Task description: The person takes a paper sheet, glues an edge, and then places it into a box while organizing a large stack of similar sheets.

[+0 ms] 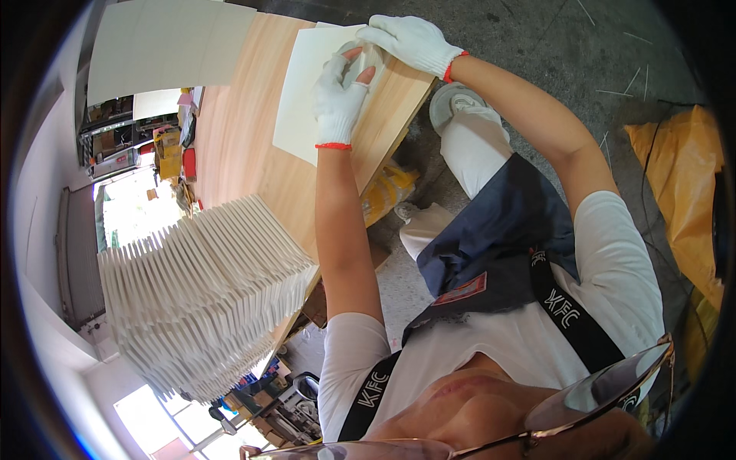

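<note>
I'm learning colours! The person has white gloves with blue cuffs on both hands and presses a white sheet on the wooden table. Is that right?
Not quite: the head view shows red cuffs, not blue. The left hand and right hand wear white gloves and press on the white sheet lying on the wooden table.

A flat white sheet (303, 100) of card or paper lies on the light wooden tabletop (245, 146), close to the table's far edge, its long sides running away from the tall fanned stack of similar white sheets (203, 295) near the middle of the table. Its far corner is covered by a small pale object, too hidden to identify.
</note>
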The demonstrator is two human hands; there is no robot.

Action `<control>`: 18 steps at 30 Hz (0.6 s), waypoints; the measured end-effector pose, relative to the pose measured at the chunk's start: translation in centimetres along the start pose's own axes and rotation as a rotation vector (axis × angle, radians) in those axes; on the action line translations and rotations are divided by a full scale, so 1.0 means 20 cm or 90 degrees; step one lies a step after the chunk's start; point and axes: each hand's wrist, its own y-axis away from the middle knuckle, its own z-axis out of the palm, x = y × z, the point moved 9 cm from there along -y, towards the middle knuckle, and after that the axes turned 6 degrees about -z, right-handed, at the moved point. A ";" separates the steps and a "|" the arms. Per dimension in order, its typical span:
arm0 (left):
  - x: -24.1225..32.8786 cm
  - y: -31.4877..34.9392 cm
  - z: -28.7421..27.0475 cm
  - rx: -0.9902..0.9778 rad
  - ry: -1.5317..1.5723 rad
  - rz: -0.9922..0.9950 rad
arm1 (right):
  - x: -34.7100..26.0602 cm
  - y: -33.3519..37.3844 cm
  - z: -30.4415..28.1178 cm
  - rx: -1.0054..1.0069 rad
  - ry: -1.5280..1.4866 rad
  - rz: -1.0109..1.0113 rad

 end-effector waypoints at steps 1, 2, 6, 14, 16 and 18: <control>0.00 0.00 0.00 -0.001 0.008 -0.002 | 0.00 0.00 0.00 0.001 -0.001 0.000; 0.00 0.00 0.00 0.001 0.018 0.002 | 0.01 0.00 0.00 0.002 0.000 -0.001; 0.06 0.03 -0.02 0.061 0.091 0.042 | -0.01 0.00 -0.01 0.036 0.001 -0.019; 0.02 0.01 -0.02 0.067 -0.127 0.059 | -0.01 0.01 -0.01 0.034 0.012 -0.016; 0.00 0.00 -0.01 0.060 -0.140 0.044 | 0.00 0.01 0.00 0.035 0.011 -0.017; -0.01 0.00 0.01 0.039 -0.105 0.034 | 0.00 0.01 0.00 0.034 0.012 -0.023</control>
